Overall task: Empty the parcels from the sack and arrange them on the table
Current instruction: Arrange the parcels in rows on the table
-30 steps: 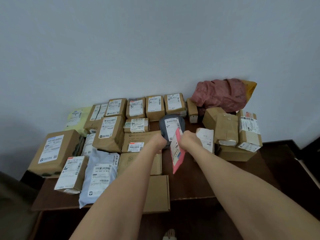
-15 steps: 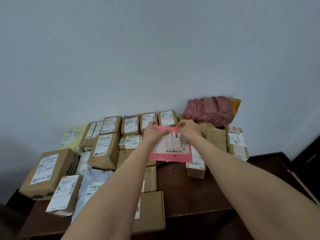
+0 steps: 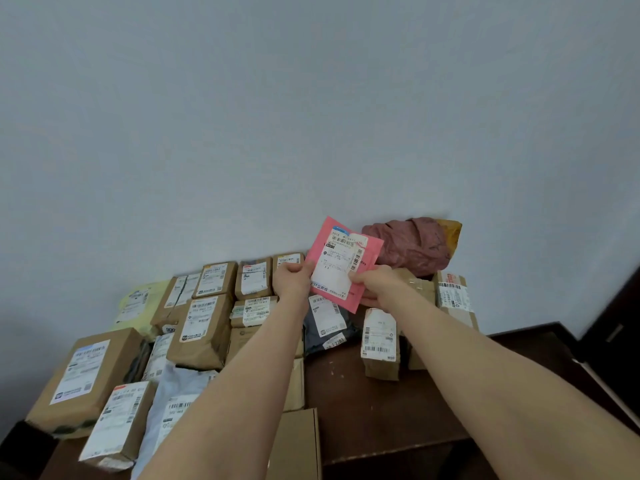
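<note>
A flat pink parcel (image 3: 341,261) with a white shipping label is held upright above the back of the table, label facing me. My left hand (image 3: 293,280) pinches its left edge and my right hand (image 3: 375,284) pinches its lower right edge. Behind it to the right, a crumpled dark-red sack (image 3: 412,245) lies against the wall. Below the pink parcel lie a dark grey mailer (image 3: 327,327) and a small brown box (image 3: 379,341) on the dark wooden table (image 3: 381,410).
Several brown labelled boxes fill the table's left and back, with a large box (image 3: 86,375) at far left, a pale yellow-green mailer (image 3: 138,303) and a grey-white mailer (image 3: 173,403). More boxes (image 3: 453,299) stack at right. A wall stands behind; a dark cabinet (image 3: 616,327) stands right.
The pink parcel has risen from low over the table to up in front of the wall and tilted, with both hands moving up and back. The view has also tipped upward.
</note>
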Tool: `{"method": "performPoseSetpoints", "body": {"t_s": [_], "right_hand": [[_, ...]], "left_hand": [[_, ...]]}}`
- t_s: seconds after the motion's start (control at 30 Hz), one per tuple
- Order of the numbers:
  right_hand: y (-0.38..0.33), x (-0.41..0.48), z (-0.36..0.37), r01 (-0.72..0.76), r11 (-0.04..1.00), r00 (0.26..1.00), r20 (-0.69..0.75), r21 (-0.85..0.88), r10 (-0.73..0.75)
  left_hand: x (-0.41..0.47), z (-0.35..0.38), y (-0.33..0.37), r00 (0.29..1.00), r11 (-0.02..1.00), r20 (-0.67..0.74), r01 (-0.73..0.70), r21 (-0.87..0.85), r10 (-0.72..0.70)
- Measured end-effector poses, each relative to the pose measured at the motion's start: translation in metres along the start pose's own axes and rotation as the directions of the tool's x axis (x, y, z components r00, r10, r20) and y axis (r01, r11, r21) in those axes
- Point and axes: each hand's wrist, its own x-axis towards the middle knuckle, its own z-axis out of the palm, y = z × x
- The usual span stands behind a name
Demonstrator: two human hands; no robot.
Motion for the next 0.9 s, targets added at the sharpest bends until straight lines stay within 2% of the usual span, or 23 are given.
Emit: {"method": "performPoseSetpoints", "body": {"t_s": [0.13,0.37,0.67,0.8,0.9], "right_hand": [[-0.001,0.008,-0.003,0.071,0.997,0.993,-0.098,-0.008,-0.071],[0.008,0.016,-0.007,0.114,0.976,0.984,-0.112,-0.185,-0.137],[0.019,0.018,-0.009,0.091,0.969,0.976,-0.172,-0.230,-0.132],[0.025,0.022,-0.008,0.098,0.914,0.963,-0.196,-0.393,-0.187],[0.034,0.024,-0.003,0.033,0.877,0.973,-0.186,-0.479,-0.138]], "left_hand": [[-0.001,0.000,0.001,0.999,1.000,0.046,0.024,-0.009,-0.024],[-0.007,-0.001,-0.001,0.983,0.998,0.174,0.048,0.034,-0.053],[-0.002,-0.006,-0.013,0.989,0.995,0.142,0.019,0.093,-0.032],[0.007,-0.012,-0.025,0.991,0.986,0.114,0.056,0.158,-0.075],[0.011,-0.017,-0.036,0.991,0.969,0.081,0.084,0.231,-0.106]]}}
